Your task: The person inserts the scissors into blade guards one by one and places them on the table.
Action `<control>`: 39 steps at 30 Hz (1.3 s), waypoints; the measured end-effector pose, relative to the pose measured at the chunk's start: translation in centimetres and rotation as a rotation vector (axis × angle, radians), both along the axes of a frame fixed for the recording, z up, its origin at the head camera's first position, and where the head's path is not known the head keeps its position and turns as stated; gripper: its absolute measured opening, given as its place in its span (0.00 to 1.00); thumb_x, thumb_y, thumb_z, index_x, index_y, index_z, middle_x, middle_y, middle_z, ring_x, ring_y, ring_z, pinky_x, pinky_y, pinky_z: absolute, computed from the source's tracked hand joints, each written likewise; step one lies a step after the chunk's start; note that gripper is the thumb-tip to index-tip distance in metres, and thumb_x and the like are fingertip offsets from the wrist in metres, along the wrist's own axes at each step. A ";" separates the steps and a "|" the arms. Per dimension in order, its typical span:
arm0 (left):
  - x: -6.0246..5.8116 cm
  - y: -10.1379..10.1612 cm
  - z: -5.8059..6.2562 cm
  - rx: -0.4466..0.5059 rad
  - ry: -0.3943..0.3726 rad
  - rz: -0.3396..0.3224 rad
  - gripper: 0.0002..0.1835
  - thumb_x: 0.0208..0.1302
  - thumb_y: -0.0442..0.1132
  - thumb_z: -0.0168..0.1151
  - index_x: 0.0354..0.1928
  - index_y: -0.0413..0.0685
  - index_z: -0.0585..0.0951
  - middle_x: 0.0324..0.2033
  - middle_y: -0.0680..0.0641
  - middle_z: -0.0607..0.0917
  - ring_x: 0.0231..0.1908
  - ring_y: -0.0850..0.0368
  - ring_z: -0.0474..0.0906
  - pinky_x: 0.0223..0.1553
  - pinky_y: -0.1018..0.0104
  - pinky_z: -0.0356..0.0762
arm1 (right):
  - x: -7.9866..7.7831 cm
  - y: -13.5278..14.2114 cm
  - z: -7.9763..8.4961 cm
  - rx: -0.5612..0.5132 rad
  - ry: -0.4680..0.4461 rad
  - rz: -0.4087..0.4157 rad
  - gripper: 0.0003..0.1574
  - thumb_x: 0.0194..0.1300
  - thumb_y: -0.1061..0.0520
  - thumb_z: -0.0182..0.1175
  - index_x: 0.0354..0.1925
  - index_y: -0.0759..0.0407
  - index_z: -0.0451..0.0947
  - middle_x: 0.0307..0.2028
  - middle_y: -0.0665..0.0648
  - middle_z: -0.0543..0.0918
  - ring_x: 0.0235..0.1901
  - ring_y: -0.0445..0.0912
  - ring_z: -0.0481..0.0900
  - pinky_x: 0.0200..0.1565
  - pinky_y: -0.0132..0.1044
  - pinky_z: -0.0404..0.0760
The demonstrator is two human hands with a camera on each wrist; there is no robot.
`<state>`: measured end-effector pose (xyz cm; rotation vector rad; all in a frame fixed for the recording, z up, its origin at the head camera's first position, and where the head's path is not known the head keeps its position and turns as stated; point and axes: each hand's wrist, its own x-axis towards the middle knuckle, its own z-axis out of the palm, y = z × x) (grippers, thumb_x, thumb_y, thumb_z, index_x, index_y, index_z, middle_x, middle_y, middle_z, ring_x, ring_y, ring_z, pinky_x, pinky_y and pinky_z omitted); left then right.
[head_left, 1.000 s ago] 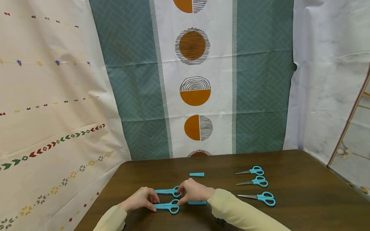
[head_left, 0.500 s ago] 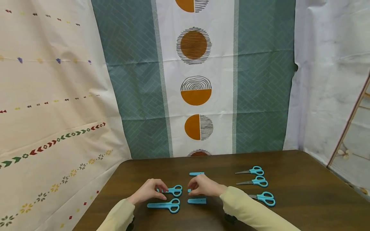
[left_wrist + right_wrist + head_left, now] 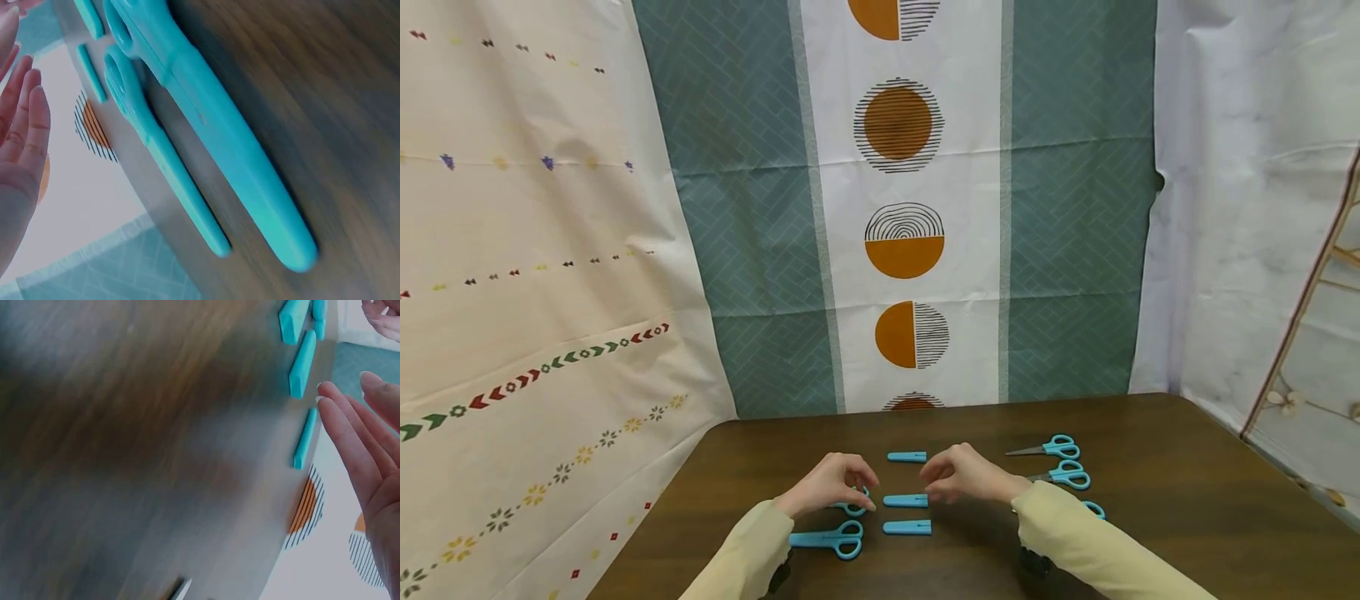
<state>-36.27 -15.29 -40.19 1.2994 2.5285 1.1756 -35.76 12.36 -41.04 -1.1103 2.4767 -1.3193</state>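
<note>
Head view: at bottom centre of the frame, the left hand and the right hand hover above the table with a gap between them. Their fingers are loosely bent, and neither hand holds anything. The middle cap lies in that gap, its long axis running left to right. Its left tip is just beside the left fingertips; its right end sits under the right fingertips, so the right hand looks slightly nearer. The far cap is above it and the near cap below. Two sheathed scissors lie lower left, one partly behind the left hand; bare scissors lie on the right.

Left wrist view: the fingers, at the left edge, are extended and bare, with the sheathed scissors across the middle.

Right wrist view: extended, empty fingers at right point up-left, towards the caps; whether any fingertip touches one is hard to judge.
</note>
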 end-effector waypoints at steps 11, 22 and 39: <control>0.2 2.9 -0.6 -0.006 -0.032 -0.057 0.13 0.46 0.32 0.71 0.37 0.38 0.82 0.32 0.45 0.82 0.28 0.61 0.76 0.31 0.68 0.75 | 0.1 4.4 0.7 -0.031 0.080 0.010 0.17 0.56 0.58 0.64 0.46 0.59 0.79 0.40 0.58 0.81 0.36 0.44 0.80 0.36 0.36 0.78; 0.1 4.3 -1.5 -0.039 -0.019 -0.071 0.14 0.47 0.34 0.71 0.38 0.42 0.82 0.33 0.50 0.81 0.30 0.58 0.76 0.33 0.69 0.74 | 0.6 9.0 0.7 -0.029 0.067 0.008 0.19 0.58 0.57 0.62 0.48 0.62 0.78 0.42 0.62 0.80 0.41 0.49 0.79 0.39 0.36 0.77; 0.2 5.2 -1.9 -0.090 0.026 -0.112 0.16 0.46 0.38 0.72 0.40 0.44 0.82 0.35 0.53 0.79 0.32 0.58 0.74 0.31 0.72 0.72 | 1.6 14.8 0.5 -0.004 0.052 0.017 0.23 0.58 0.57 0.61 0.48 0.71 0.75 0.43 0.64 0.79 0.41 0.54 0.78 0.39 0.36 0.77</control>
